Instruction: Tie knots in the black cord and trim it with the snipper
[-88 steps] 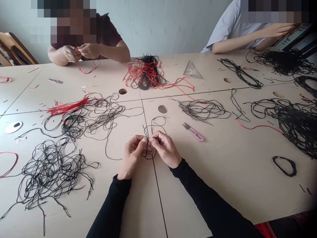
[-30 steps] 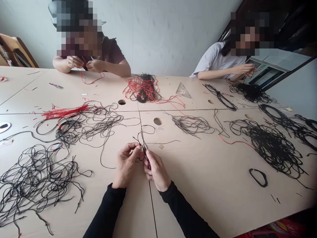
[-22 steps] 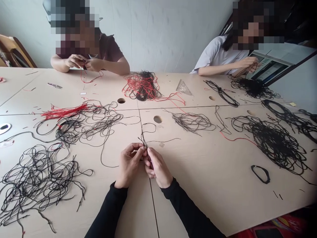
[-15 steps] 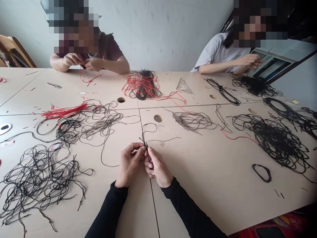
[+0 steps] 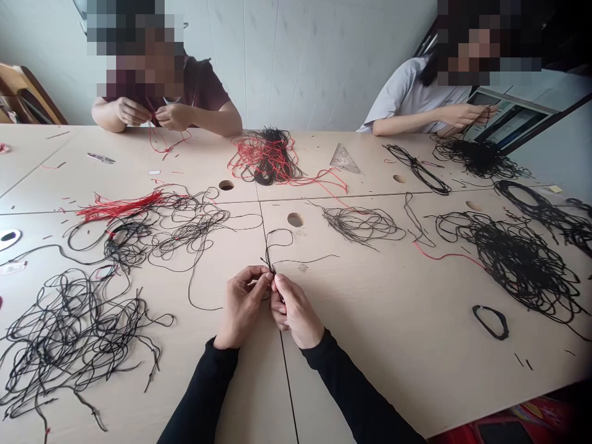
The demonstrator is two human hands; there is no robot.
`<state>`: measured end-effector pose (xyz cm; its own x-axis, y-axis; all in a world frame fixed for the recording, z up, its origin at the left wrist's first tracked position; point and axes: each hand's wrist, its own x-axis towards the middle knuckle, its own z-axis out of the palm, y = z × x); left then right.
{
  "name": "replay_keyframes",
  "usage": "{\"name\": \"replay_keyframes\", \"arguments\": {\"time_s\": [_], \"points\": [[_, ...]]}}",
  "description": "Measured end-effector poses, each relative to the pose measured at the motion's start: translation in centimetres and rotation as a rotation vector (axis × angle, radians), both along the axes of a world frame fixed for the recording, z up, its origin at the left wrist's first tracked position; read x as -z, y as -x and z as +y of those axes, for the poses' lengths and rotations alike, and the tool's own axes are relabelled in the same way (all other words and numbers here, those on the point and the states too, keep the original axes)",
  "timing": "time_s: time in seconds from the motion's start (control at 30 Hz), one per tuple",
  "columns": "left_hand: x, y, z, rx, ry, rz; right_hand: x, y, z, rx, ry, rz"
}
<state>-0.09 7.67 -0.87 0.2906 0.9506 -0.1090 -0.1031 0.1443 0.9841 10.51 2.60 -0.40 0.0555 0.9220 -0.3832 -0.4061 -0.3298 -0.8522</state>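
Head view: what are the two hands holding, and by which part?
Left hand and right hand pinch one black cord at its crossing, loop beyond the fingertips.

Before me is a wide counter (image 5: 416, 370) of pale wood, made from several tops pushed together, with dark seams and round holes (image 5: 295, 219) in it. Behind it stands a white panelled wall (image 5: 287, 61). At the far left is a wooden chair (image 5: 30, 98). The light is soft and even.
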Motion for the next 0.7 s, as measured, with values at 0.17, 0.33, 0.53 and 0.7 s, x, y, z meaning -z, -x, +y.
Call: {"name": "replay_keyframes", "arguments": {"time_s": [0.17, 0.33, 0.53, 0.7], "points": [[-0.3, -0.1, 0.0, -0.003, 0.013, -0.017, 0.2, 0.0, 0.0, 0.002, -0.018, -0.024], [-0.3, -0.1, 0.0, -0.003, 0.011, -0.015, 0.3, 0.1, -0.1, 0.015, -0.034, -0.045], [-0.3, 0.0, 0.0, -0.038, 0.038, -0.039, 0.2, -0.2, 0.0, 0.044, -0.028, -0.096], [-0.6, 0.1, 0.2, -0.086, 0.097, -0.198, 0.2, -2.2, -0.6, 0.2, -0.247, -0.772]]}}
